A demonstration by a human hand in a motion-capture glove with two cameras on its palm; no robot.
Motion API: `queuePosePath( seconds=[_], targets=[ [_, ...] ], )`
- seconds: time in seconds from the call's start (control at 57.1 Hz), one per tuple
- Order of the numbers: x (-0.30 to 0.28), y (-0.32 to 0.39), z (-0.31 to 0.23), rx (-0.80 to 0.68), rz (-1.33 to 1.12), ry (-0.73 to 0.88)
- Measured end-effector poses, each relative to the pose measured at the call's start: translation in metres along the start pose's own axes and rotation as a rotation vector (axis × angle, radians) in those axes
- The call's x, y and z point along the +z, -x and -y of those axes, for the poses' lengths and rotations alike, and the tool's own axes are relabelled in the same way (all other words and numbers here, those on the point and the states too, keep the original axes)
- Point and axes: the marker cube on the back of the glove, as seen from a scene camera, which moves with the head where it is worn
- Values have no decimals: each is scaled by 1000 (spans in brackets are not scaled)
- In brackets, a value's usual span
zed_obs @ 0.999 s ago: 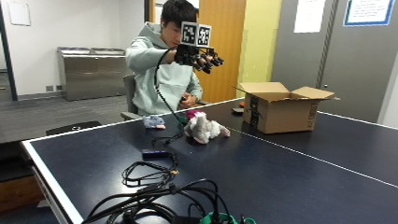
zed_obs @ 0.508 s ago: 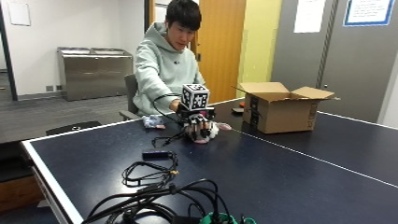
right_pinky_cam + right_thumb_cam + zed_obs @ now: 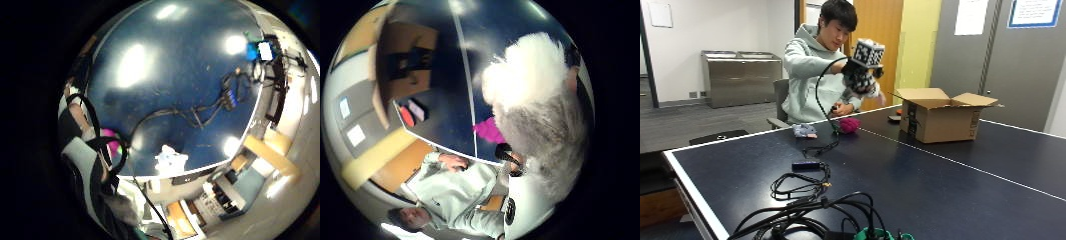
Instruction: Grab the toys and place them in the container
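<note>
Above the table (image 3: 986, 165), your gloved right hand (image 3: 861, 76) grips the grey-and-white plush toy (image 3: 540, 120) in the air short of the cardboard box (image 3: 941, 116), while the pink toy (image 3: 850, 125) and small grey toy (image 3: 803, 131) lie waiting.

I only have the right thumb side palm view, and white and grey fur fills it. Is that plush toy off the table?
Observer: Yes. The outside view shows the gloved right hand holding the white and grey plush toy in the air above the dark blue table.
Operator: Is it over the box?
Observer: No. The open brown cardboard box stands off to one side of the hand.
Operator: Besides the pink one I see, any toys left?
Observer: One. A small grey-blue soft toy lies near the table's edge, beside the pink fluffy toy.
</note>
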Motion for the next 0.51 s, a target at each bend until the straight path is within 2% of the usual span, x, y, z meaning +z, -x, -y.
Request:
queuePosePath(
  seconds=[0.105, 0.193, 0.263, 0.368, 0.438, 0.456, 0.508],
  targets=[
    [-63, 85, -29, -129, 16, -178],
    [-104, 145, -27, -249, 0, -334],
    [-123, 186, -20, -371, 29, -391],
    [-134, 208, 23, -217, -24, -462],
    [-132, 228, 36, -317, 50, -522],
    [-131, 230, 42, -281, 44, -536],
    [-127, 190, 84, -35, -66, -564]
  ],
)
